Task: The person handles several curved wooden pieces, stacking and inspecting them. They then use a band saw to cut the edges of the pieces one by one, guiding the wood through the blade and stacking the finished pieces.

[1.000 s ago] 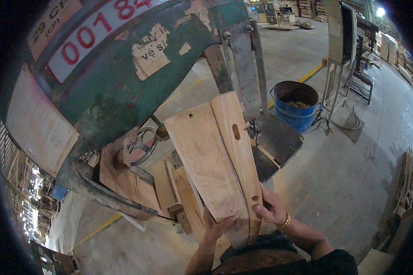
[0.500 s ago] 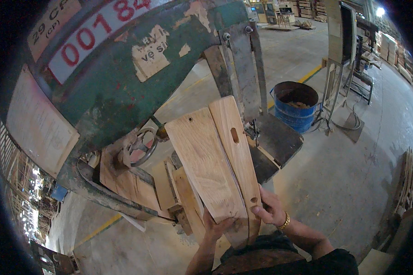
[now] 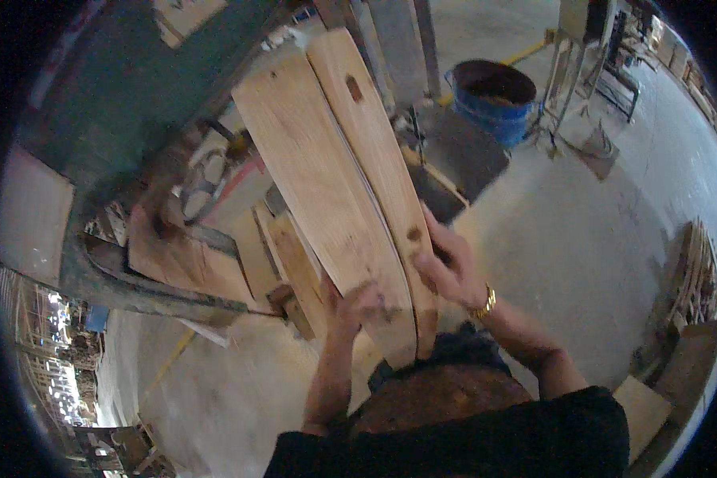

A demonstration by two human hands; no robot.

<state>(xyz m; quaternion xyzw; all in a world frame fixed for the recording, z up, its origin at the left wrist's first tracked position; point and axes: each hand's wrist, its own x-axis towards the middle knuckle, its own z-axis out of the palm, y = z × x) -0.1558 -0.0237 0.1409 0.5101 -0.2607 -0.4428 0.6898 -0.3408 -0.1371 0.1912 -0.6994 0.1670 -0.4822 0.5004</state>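
Both my hands hold a pair of pale wooden pieces lying side by side. The wide board [image 3: 307,171] has a small round hole near its far end. Against its right side lies a narrower curved strip [image 3: 372,139] with a slot near the far end and a hole near my thumb. A thin curved gap runs between the two. My left hand [image 3: 352,307] is closed on the near left part of the wide board. Gripping the strip's right edge is my right hand [image 3: 452,263], a gold band at its wrist. The fingers under the wood are hidden.
A green machine [image 3: 159,88] fills the upper left, with a handwheel [image 3: 203,183] below. Its dark worktable [image 3: 462,151] is beyond the wood. Farther back stands a blue drum [image 3: 494,103]. Wooden sticks [image 3: 697,267] are stacked at the right, and a box [image 3: 697,362] stands nearer.
My view has tilted down, so the machine and drum sit higher in it. The wooden pieces have risen toward me and shifted left, both hands still on them.
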